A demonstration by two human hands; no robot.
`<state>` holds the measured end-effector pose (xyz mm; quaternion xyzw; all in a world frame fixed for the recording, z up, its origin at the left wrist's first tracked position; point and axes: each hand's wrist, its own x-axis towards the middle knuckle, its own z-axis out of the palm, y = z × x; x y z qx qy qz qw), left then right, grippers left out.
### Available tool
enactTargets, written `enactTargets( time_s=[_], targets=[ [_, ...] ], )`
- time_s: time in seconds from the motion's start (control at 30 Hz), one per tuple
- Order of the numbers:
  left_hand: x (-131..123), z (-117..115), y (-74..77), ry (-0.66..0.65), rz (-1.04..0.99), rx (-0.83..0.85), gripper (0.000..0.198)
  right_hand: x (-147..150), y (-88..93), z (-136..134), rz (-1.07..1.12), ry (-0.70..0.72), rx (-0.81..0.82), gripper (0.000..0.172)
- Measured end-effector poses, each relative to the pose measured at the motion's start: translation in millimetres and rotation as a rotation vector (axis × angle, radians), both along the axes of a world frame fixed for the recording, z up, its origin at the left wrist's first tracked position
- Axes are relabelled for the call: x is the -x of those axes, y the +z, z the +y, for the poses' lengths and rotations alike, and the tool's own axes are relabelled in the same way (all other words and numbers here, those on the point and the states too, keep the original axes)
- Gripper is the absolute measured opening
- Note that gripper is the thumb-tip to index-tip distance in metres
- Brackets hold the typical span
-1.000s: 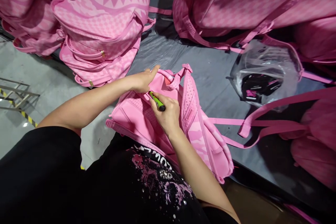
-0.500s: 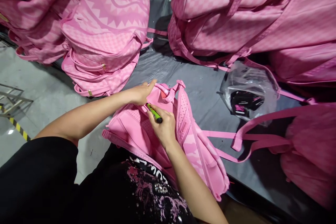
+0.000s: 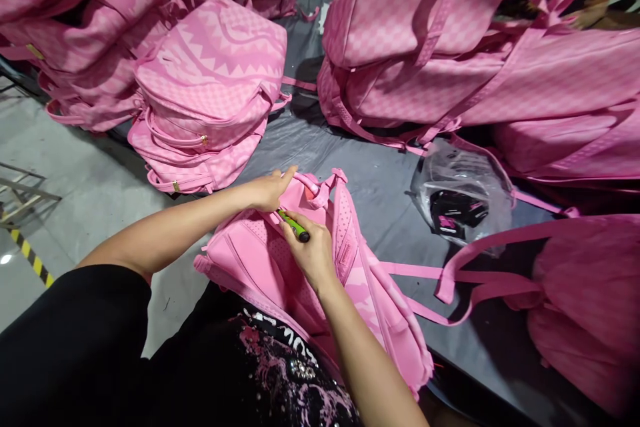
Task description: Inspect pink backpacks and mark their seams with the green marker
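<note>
A pink backpack (image 3: 310, 307) lies at the table's near edge against my body, with its strap side and dotted mesh padding facing up. My left hand (image 3: 270, 190) is closed on the backpack's top edge, beside its carry handle (image 3: 306, 181). In my right hand (image 3: 313, 247) is a slim green tool with a black end (image 3: 295, 225). Its tip points toward my left fingers and is hidden at the backpack's edge, so its exact kind does not show. A small label patch (image 3: 346, 253) sits on the shoulder strap to the right.
Pink backpacks are stacked at the left (image 3: 210, 93) and right (image 3: 410, 87) of the grey-covered table (image 3: 310, 147). A clear plastic bag (image 3: 463, 197) with black tags lies to the right. Another pink backpack (image 3: 590, 307) trails straps nearby. A metal frame (image 3: 25, 197) stands on the floor.
The view has tilted up slightly, so surrounding things sit lower in the picture. Both hands keep their hold, and the green tool stays at the same edge of the backpack.
</note>
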<state>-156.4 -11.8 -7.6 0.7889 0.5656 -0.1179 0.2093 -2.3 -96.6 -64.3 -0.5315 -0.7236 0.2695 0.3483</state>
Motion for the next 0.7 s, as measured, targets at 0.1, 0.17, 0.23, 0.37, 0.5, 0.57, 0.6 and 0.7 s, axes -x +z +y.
enactTargets(
  time_s=[0.1, 0.17, 0.23, 0.37, 0.5, 0.57, 0.6, 0.7],
  targets=[
    [1.4, 1.1, -2.5, 0.006, -0.010, 0.006, 0.096, -0.2, 0.2, 0.3, -0.018, -0.034, 0.013, 0.027],
    [2.0, 1.4, -3.1, 0.001, -0.016, 0.004, 0.096, 1.1, -1.0, 0.1, -0.008, -0.037, 0.029, 0.027],
    [2.1, 0.7, -2.2, 0.006, -0.008, 0.001, 0.096, 4.2, -2.4, -0.8, 0.021, -0.030, 0.037, 0.027],
    [4.0, -0.8, 0.1, -0.001, 0.019, -0.012, 0.095, 10.7, 3.7, -0.4, 0.113, -0.017, 0.084, 0.025],
    [7.9, 3.5, -2.5, -0.035, -0.011, -0.021, 0.093, -15.3, 29.9, 3.3, 0.405, -0.030, 0.092, 0.019],
    [8.0, 7.1, -4.4, -0.043, -0.032, -0.007, 0.092, -51.2, 43.6, 3.4, 0.474, -0.162, -0.096, 0.018],
    [7.2, 8.3, -5.0, -0.037, -0.037, -0.002, 0.093, -73.5, 49.0, 3.5, 0.472, -0.260, -0.215, 0.017],
    [1.4, 5.0, -3.1, 0.010, -0.052, 0.007, 0.095, -138.4, 61.6, 11.2, 0.321, -0.661, -0.501, 0.026]
  ],
)
